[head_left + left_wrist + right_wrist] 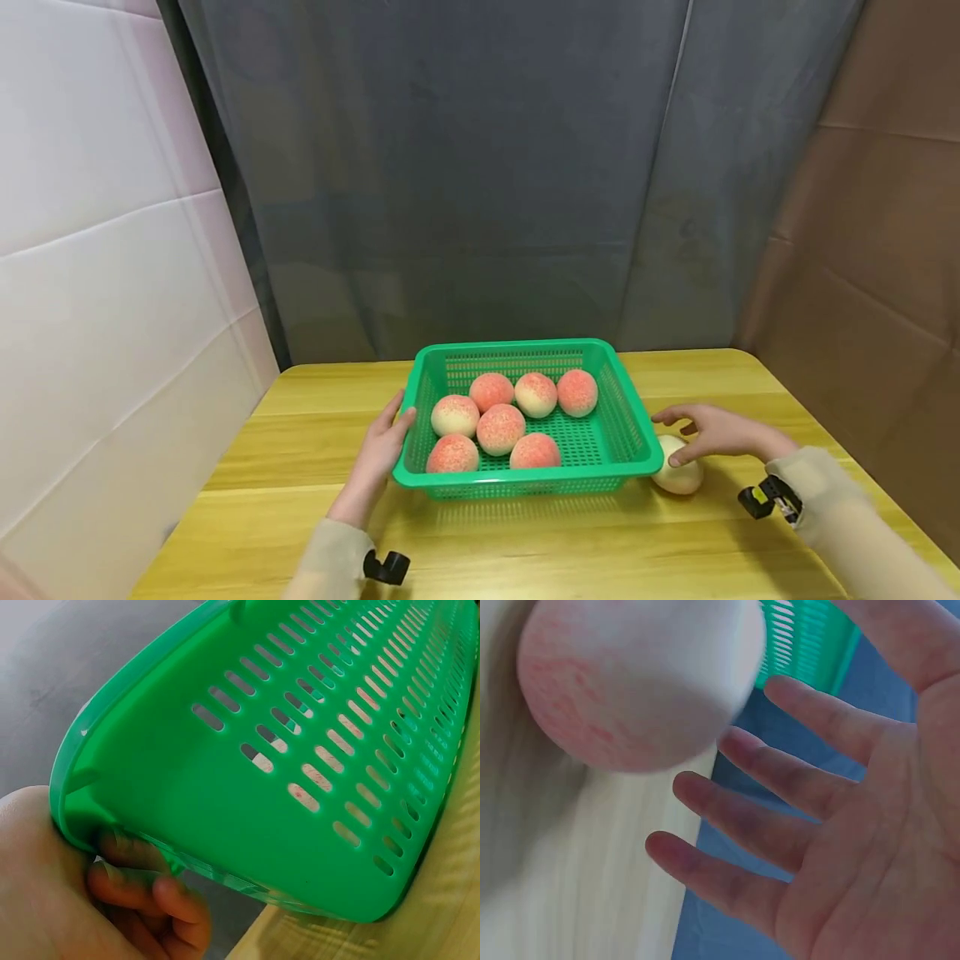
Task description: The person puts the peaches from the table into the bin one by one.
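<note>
A green plastic basket with slotted walls stands on the table, holding several pink-and-cream peaches. My left hand grips the basket's left rim, thumb on top; the left wrist view shows its fingers curled under the edge. Just outside the basket's right front corner lies a single pale peach, blushed pink on one side in the right wrist view. Over it, my right hand reaches in from the right. Its fingers are spread and relaxed beside the peach, not closed round it.
The wooden table has a light yellow grain. Behind it hangs a dark grey curtain, with white cloth at left and brown cloth at right. Black wrist mounts sit on both sleeves.
</note>
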Action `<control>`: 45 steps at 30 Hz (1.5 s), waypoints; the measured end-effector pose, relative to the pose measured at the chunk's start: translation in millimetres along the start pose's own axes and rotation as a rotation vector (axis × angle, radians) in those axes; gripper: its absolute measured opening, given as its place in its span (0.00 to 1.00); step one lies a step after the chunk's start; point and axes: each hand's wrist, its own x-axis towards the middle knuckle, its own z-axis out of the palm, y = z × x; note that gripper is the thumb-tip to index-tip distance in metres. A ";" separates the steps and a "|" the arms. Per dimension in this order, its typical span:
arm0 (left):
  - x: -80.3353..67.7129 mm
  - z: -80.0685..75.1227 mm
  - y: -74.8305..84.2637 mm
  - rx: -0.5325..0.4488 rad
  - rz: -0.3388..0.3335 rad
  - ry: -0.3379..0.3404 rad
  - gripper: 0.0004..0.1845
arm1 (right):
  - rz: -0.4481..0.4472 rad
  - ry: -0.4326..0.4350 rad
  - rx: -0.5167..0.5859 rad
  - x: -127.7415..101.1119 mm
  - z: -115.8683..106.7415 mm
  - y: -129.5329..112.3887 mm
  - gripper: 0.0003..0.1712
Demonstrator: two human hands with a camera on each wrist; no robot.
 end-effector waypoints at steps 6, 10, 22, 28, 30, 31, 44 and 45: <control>-2.0 -1.3 -0.6 -0.012 -0.008 0.006 0.34 | 0.016 -0.048 -0.045 5.4 12.5 -5.1 0.40; -2.6 -3.1 -0.1 -0.007 -0.009 0.010 0.34 | -0.006 -0.065 -0.060 9.1 16.5 -7.4 0.42; -0.3 0.5 1.5 -0.017 -0.008 0.008 0.34 | 0.032 -0.061 -0.080 8.4 22.2 -1.7 0.51; -1.2 0.6 1.3 -0.023 -0.009 0.006 0.34 | 0.083 -0.092 -0.021 8.7 24.6 1.1 0.51; -1.0 0.7 1.0 -0.026 -0.009 0.005 0.33 | 0.087 -0.109 0.021 9.4 25.1 2.1 0.49; -0.9 0.8 1.0 -0.028 -0.010 0.004 0.33 | 0.083 -0.114 0.037 9.8 25.3 2.6 0.49; 0.6 1.0 0.4 -0.014 -0.003 -0.010 0.33 | 0.026 -0.110 0.074 12.7 30.2 9.1 0.45; 0.8 1.0 0.3 -0.011 -0.001 -0.010 0.33 | 0.027 -0.100 0.075 12.5 31.1 9.4 0.43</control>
